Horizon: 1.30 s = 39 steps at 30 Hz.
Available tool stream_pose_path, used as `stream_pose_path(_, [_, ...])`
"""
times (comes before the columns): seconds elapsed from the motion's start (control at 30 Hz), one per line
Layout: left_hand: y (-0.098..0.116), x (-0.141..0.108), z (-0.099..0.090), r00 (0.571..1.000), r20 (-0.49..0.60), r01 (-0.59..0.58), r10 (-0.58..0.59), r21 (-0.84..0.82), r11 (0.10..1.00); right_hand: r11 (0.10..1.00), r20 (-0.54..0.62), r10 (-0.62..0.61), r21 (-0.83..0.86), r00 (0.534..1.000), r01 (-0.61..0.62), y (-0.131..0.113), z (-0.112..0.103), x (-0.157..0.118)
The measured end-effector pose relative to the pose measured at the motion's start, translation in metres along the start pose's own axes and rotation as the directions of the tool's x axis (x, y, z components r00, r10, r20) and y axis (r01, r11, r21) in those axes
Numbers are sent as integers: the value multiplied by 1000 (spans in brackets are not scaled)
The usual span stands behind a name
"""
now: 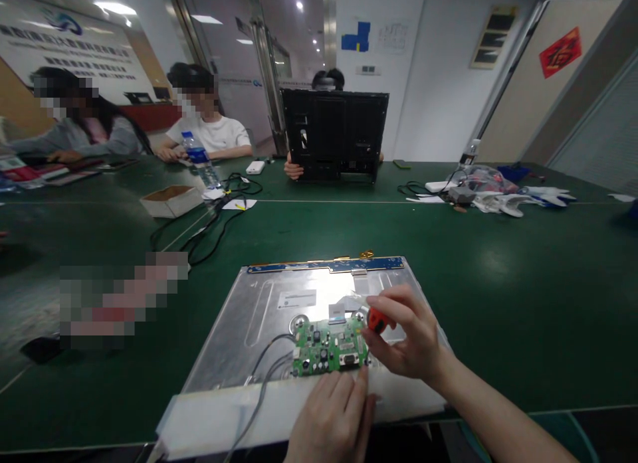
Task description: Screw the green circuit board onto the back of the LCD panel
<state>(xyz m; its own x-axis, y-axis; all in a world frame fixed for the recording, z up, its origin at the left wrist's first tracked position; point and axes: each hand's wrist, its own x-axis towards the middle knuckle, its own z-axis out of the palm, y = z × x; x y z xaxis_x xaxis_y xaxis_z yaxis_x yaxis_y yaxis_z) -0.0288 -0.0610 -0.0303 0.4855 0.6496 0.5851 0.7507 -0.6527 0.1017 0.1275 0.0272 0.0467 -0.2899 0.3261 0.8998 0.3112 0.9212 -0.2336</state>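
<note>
A small green circuit board (326, 347) lies on the metal back of a flat display panel (234, 330). My right hand (411, 337) pinches a screwdriver by its red and black handle (377, 321), over the board's right side; its shaft is hidden from this angle. My left hand (331, 413) rests at the board's front edge, fingers stretched forward, the index fingertip at the lower right corner. Grey cables (269, 383) run from the board's left side down past my left hand. A flat ribbon connector (337, 312) sits at its top edge.
Across the green table (498, 303), a person holds up a black monitor housing (335, 134). Two more people sit at the left. Around stand a white box (171, 202), a water bottle (202, 161), black cables (214, 224), and a pile of bags and gloves (503, 190).
</note>
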Motion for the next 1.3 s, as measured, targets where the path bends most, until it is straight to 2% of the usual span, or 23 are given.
stream_pose_path(0.2, [1, -1, 0, 1000, 21, 9, -9, 0, 1000, 989, -18, -5, 149, 1000, 7, 0, 0, -2])
stream_pose_path(0.37, [2, 1, -1, 1000, 9, 8, -8, 0, 1000, 991, -28, -81, 102, 996, 84, -1, 2, -2])
stream_pose_path(0.53, [2, 0, 0, 1000, 9, 8, -8, 2, 1000, 991, -27, -37, 124, 999, 40, 3, 4, -9])
stream_pose_path(0.67, [2, 0, 1, 1000, 11, 3, -3, 4, 1000, 983, -17, -55, 174, 998, 57, 5, 3, -9])
stream_pose_path(1.13, [2, 2, -1, 1000, 13, 0, -1, 30, 1000, 990, -9, -81, 114, 997, 81, 0, -4, -1])
stream_pose_path(1.3, [1, 1, 0, 1000, 1, 5, -5, 27, 1000, 997, -2, -73, 10, 997, 73, 0, -2, -2])
